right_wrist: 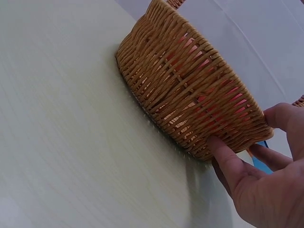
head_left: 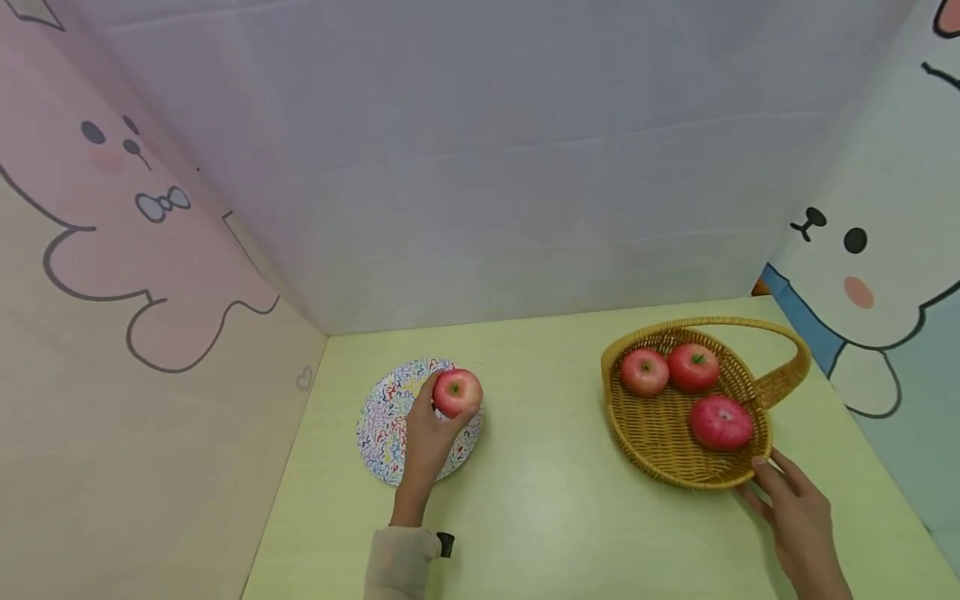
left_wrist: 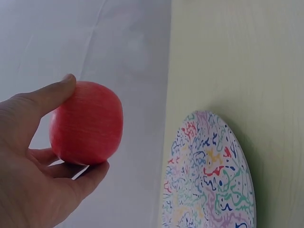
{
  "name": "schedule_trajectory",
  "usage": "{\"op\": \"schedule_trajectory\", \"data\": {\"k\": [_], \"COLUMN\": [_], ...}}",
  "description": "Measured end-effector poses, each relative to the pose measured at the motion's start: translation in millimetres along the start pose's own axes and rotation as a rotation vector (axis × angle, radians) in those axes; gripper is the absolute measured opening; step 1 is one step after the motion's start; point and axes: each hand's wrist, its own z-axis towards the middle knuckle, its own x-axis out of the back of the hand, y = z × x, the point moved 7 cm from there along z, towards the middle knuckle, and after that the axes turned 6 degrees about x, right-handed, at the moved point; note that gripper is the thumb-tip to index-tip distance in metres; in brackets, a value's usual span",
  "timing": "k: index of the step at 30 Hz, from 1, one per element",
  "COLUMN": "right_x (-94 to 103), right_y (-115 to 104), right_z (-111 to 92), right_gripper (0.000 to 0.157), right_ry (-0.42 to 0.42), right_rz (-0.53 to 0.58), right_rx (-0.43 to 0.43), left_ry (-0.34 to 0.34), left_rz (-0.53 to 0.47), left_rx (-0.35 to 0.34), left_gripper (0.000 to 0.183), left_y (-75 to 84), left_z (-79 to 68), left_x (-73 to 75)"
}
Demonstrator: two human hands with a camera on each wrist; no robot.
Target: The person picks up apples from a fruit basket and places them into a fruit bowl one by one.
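Observation:
My left hand (head_left: 432,437) holds a red apple (head_left: 458,392) between thumb and fingers. In the left wrist view the apple (left_wrist: 87,123) is raised beside a round plate (left_wrist: 211,175) with coloured squiggles; from the head view it hides part of that plate (head_left: 384,433). At the right, my right hand (head_left: 798,508) grips the near edge of a wicker basket (head_left: 652,457). The right wrist view has the thumb on the basket's rim and fingers against its woven wall (right_wrist: 175,90). Inside lie two red apples (head_left: 644,372) and a pinkish-red round fruit (head_left: 722,422).
Both plate and basket are on a pale yellow-green table (head_left: 547,433). The basket's arched handle (head_left: 787,379) leans out to the right. A pale cloth wall (head_left: 510,208) stands behind, with cartoon-printed panels (head_left: 172,275) at both sides.

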Motion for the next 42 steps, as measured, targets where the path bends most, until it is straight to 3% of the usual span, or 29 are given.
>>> {"op": "schedule_trajectory", "data": {"k": [8, 14, 21, 23, 27, 30, 34, 42], "right_x": [1.2, 2.5, 3.1, 3.1, 2.4, 0.5, 0.3, 3.1], "right_y": [0.8, 2.4, 3.1, 3.1, 2.5, -0.3, 0.3, 4.8], "right_z": [-2.7, -1.7, -0.9, -1.1, -1.8, 0.0, 1.8, 2.4], "right_gripper": [0.082, 0.084, 0.081, 0.077, 0.055, 0.061, 0.082, 0.08], "right_ry": [-0.039, -0.043, -0.041, -0.042, -0.045, -0.051, -0.037, 0.007], "right_rz": [0.101, 0.098, 0.099, 0.101, 0.116, 0.11, 0.045, -0.023], "right_rx": [0.082, 0.094, 0.102, 0.103, 0.116, 0.121, 0.065, -0.024], "left_ry": [0.107, 0.115, 0.142, 0.147, 0.159, 0.175, 0.188, 0.184], "left_rz": [-0.016, -0.014, -0.029, -0.03, -0.02, -0.039, -0.075, -0.09], "left_rx": [0.081, 0.136, 0.143, 0.146, 0.163, 0.172, 0.177, 0.19], "left_gripper": [0.084, 0.087, 0.084, 0.085, 0.085, 0.085, 0.085, 0.082], "left_y": [-28.4, -45.5, -60.5, -65.7, -76.5, -80.7, -86.2, -95.1], "left_z": [18.3, 24.3, 31.7, 35.3, 42.8, 48.4, 51.0, 50.7], "left_x": [17.4, 27.6, 38.2, 40.1, 43.1, 46.2, 49.8, 55.7]}}
